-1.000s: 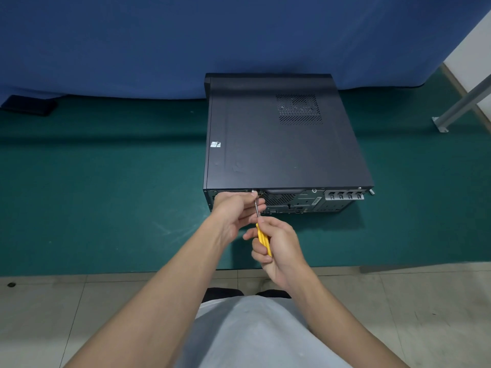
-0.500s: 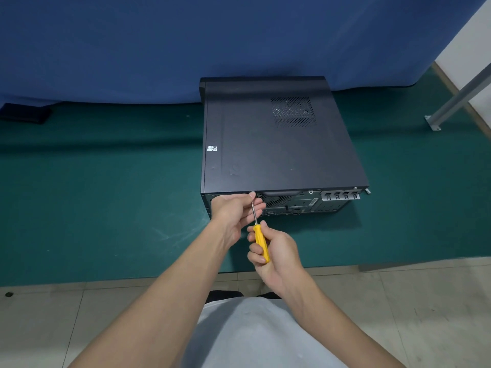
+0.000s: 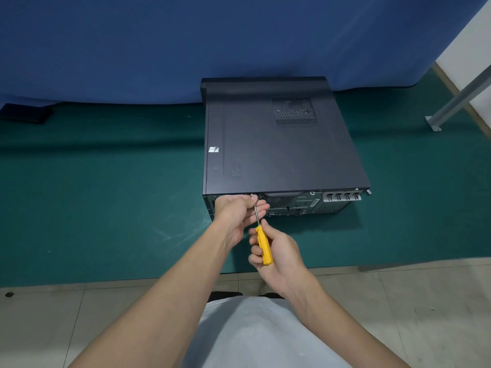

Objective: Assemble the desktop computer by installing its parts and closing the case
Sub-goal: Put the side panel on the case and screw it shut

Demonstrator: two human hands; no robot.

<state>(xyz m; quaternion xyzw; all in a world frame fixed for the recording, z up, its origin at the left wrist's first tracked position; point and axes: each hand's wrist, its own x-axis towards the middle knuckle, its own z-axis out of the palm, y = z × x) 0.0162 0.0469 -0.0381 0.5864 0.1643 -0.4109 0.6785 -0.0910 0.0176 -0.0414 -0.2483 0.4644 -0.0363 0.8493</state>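
Gripping a small screwdriver [image 3: 263, 244] in my right hand [image 3: 279, 252], I have all four fingers curled closed round its yellow plastic handle. My thumb tip reaches up to where the handle meets the shaft. My left hand [image 3: 235, 211] is just ahead of it. Its fingers are bent round the thin, bright metal shaft, and thumb and forefinger pinch together at the tip. A small silver screw [image 3: 251, 194] shows right at that pinch, though I cannot tell whether my fingertips touch it. Both hands are clenched on the one tool, left above right and close together.

The desktop computer case [image 3: 279, 155] lies flat on its side directly beyond my hands, its rear panel facing me. My left hand covers the left part of that rear panel. The screwdriver slants up and slightly left to meet the panel's top edge, just left of a rounded grip moulding.

The closed side panel faces upward: a broad, flat sheet of matte dark grey metal with faint scuffs. It has a rectangular patch of perforated vent holes [image 3: 295, 112] toward the far right and a small pale sticker [image 3: 213, 149] near the left edge. A row of silver slot covers [image 3: 342, 197] sits at the right of the rear panel.

The case rests on a green felt-like mat [image 3: 106, 195] marked with pale scratches. A blue cloth backdrop [image 3: 159, 43] hangs behind it, and pale glossy floor tiles [image 3: 398, 301] lie nearest me.
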